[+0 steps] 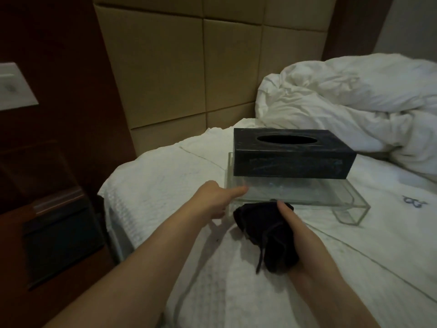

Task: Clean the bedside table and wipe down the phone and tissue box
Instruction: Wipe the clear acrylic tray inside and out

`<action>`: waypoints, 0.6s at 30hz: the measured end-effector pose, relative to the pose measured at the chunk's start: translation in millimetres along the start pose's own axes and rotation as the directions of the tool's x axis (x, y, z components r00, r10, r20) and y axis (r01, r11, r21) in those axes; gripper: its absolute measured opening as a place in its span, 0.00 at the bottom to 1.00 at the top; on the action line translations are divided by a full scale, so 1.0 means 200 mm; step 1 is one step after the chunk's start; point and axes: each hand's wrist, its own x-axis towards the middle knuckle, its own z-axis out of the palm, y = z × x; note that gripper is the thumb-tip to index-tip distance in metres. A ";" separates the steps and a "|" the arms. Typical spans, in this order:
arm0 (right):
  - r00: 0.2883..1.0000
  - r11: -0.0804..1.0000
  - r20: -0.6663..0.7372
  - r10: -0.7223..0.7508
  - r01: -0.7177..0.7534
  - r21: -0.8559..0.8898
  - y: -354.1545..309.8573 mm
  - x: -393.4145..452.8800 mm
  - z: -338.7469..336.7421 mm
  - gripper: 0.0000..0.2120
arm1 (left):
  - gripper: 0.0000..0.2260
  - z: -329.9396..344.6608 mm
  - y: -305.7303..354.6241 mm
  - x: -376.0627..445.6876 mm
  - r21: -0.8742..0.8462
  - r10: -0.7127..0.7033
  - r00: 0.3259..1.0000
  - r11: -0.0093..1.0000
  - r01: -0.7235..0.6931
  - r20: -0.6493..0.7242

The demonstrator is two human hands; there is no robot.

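Sprawling across the frame, the bed point(272, 268) in its white waffle-weave cover is carrying everything, with a rumpled duvet point(354, 91) bunching behind. Sitting on it is the tissue box point(293, 153), a dark rectangular case with an oval slot, resting on a clear acrylic tray point(307, 197) rather than on the bedside surface point(47, 209) at left. The left hand point(217, 200) is extending straight fingers to the tray's near corner, steadying it. The right hand point(305, 235) is clutching a bunched dark cloth point(262, 230) just beside the tray. Wiping the box seems to be in hand; next, the cloth probably needs lifting onto its faces.
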 end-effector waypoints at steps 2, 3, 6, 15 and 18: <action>0.997 0.998 -0.024 0.068 -0.068 0.001 -0.06 0.02 0.04 0.25 | 0.33 0.01 0.00 -0.01 0.033 0.021 0.999 0.999 -0.020 -0.030; 0.994 0.995 -0.042 0.096 -0.095 0.019 -0.08 0.03 0.06 0.26 | 0.30 0.02 -0.01 -0.01 0.049 0.033 0.998 0.998 -0.031 -0.045; 0.990 0.991 -0.064 0.129 -0.126 0.053 -0.08 0.06 0.10 0.32 | 0.22 0.03 -0.02 -0.04 0.070 0.057 0.996 0.996 -0.052 -0.071; 0.994 0.997 -0.082 0.070 -0.073 -0.030 -0.07 0.08 0.05 0.17 | 0.32 0.02 0.00 -0.04 0.043 0.088 0.992 0.996 -0.084 -0.088; 0.994 0.997 -0.084 0.070 -0.072 -0.017 -0.06 0.08 0.05 0.14 | 0.41 0.02 0.07 -0.01 -0.198 0.123 0.991 0.971 -0.131 -0.051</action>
